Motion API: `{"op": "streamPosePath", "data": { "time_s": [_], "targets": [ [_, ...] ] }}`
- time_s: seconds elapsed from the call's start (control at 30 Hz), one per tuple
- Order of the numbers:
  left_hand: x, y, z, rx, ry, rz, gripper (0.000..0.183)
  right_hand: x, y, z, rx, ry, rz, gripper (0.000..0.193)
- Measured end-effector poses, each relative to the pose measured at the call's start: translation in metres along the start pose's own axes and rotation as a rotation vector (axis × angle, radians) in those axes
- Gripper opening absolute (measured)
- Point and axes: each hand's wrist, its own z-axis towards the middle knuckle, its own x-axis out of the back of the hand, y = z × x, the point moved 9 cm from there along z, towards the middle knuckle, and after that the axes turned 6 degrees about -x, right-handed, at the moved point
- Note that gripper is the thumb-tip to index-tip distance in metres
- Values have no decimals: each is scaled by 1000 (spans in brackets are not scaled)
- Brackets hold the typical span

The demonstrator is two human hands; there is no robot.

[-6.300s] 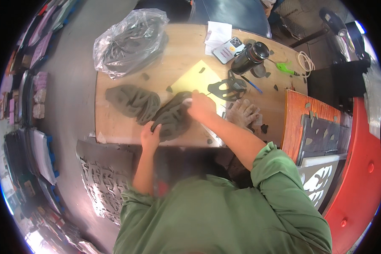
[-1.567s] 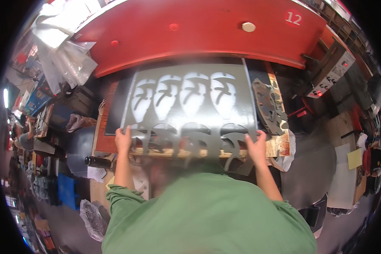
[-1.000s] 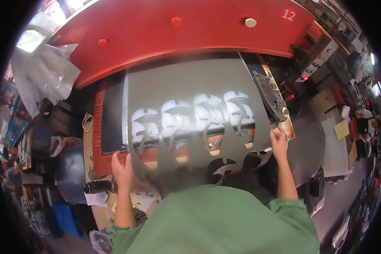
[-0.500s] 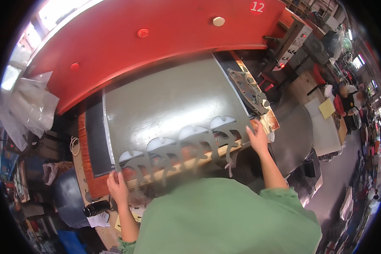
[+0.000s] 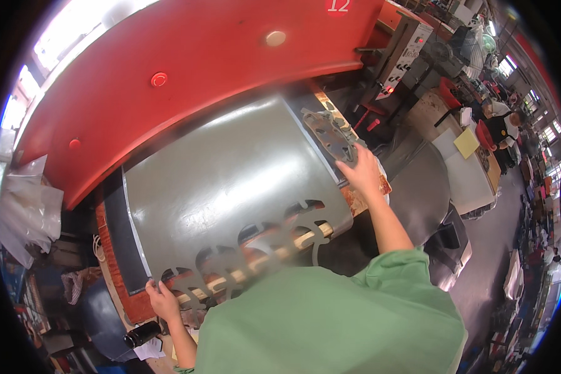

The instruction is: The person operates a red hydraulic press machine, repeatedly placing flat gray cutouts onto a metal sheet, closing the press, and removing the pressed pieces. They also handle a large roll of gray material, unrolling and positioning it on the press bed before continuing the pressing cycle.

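Sheet [image 5: 215,174], grey, cut-outs along near edge: lying before the red press [image 5: 212,56]. Left hand [image 5: 164,303]: fingertips at the sheet's near left corner; cannot tell whether gripping. Right hand [image 5: 363,177]: thumb and forefinger parted beside cut pieces [image 5: 329,132]; grasp unclear. Black bottle [image 5: 142,335]: near left hand.

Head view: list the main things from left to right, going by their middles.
Clear plastic bag, left hand, grey sheet, right hand, control panel, yellow paper.
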Motion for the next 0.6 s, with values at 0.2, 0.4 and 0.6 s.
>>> {"op": "streamPosePath", "data": {
  "time_s": [0.2, 0.4, 0.6],
  "targets": [
    [-8, 4, 4, -83, 43, -26, 33, -59, 33, 52, -14, -387, 128, 62],
    [-7, 3, 7, -74, 62, -16, 34, -43, 67, 46, 75, -333, 218, 31],
    [2, -10, 6, -51, 65, 18, 35, -11, 92, 67, -153, -12, 124, 27]
  ]
}}
